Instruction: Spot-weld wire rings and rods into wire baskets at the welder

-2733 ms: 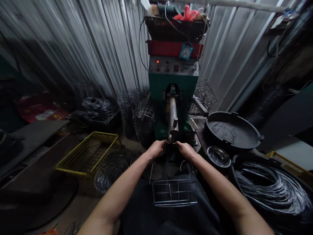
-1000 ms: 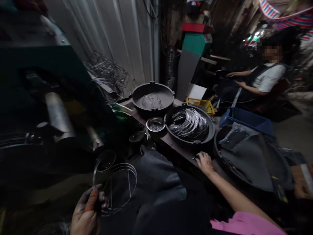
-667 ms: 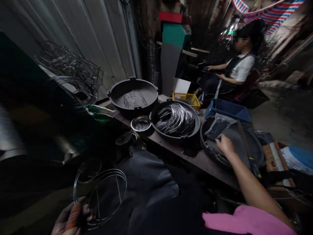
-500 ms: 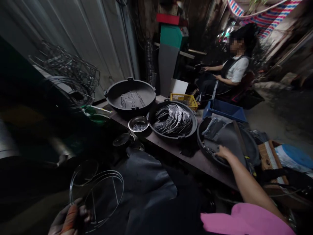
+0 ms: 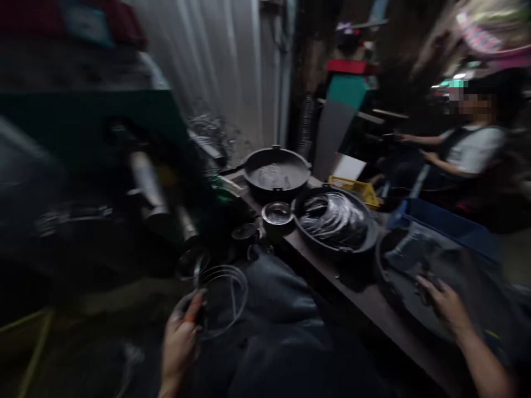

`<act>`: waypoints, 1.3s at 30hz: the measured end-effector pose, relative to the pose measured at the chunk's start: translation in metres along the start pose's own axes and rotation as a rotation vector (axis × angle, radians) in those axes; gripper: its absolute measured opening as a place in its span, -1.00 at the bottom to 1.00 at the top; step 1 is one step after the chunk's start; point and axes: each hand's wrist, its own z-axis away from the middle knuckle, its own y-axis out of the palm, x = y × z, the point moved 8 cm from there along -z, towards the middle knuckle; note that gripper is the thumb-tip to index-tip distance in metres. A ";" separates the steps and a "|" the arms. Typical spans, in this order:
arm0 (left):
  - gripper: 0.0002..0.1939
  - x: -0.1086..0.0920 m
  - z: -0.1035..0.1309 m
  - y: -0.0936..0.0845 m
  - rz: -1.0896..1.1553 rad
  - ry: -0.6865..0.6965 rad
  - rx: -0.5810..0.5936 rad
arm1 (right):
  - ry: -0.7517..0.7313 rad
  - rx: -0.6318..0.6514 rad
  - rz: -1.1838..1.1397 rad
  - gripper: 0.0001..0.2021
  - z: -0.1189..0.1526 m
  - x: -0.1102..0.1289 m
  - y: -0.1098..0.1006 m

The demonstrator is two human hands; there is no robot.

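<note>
Our left hand [image 5: 182, 331] closed round a wire frame [image 5: 233, 298], right hand [image 5: 446, 304], grip unclear, over a pan [image 5: 385, 284] near the surface's [image 5: 377, 312] edge

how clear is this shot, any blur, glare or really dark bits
Head view: blur smears the right hand and softens the wire rings in the left hand; head view: glints streak the wire coil; head view: deep shadow dulls the green machine at left and the lower left corner.

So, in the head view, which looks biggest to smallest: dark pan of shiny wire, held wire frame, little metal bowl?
Largest: dark pan
Next: wire frame in the left hand, nearer the camera
Smallest: metal bowl
</note>
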 end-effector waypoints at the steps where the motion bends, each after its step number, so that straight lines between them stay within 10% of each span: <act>1: -0.63 0.000 0.000 0.002 -0.003 0.013 0.024 | -0.006 0.077 -0.170 -0.66 0.002 0.022 0.019; 8: -0.68 0.010 0.013 -0.008 -0.001 -0.021 0.088 | -0.407 1.023 -0.409 -0.56 0.128 0.236 0.215; 12: -0.67 0.020 0.026 -0.015 0.018 -0.055 0.086 | -0.755 1.419 -0.306 -0.61 0.217 0.300 0.269; 17: -0.67 0.023 0.032 -0.018 0.064 -0.086 0.108 | -0.976 1.524 -0.324 -0.70 0.251 0.315 0.290; 39: -0.70 0.049 0.039 -0.002 0.097 -0.165 0.170 | -1.085 1.478 -0.271 -0.66 0.256 0.316 0.295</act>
